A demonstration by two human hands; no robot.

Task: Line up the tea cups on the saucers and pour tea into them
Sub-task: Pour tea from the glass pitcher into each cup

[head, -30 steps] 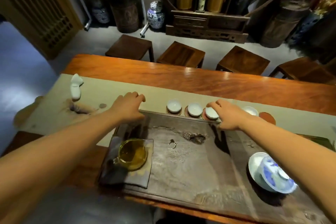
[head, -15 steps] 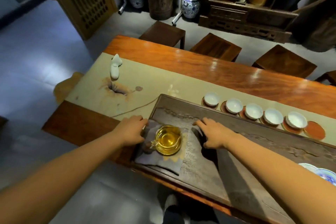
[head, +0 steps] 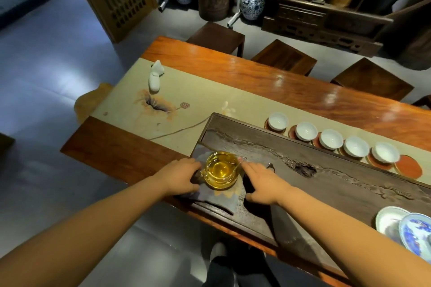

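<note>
Several white tea cups (head: 331,138) stand in a row on red saucers along the far edge of the dark tea tray (head: 338,184). The saucer at the right end (head: 408,167) is bare. A glass pitcher (head: 221,170) of golden tea rests on a grey cloth (head: 219,197) at the tray's left end. My left hand (head: 179,177) is curled at the pitcher's handle on its left side. On its right, my right hand (head: 263,182) lies flat with fingers stretched out, the fingertips touching the pitcher's rim.
A blue-and-white lidded bowl (head: 417,233) sits on a white saucer (head: 387,219) at the tray's near right. A white figurine (head: 155,75) stands on the beige runner (head: 186,100). Wooden stools (head: 283,57) line the table's far side.
My right hand left the cup row and both hands came back to the pitcher, closing in on either side of it. The view swung left.
</note>
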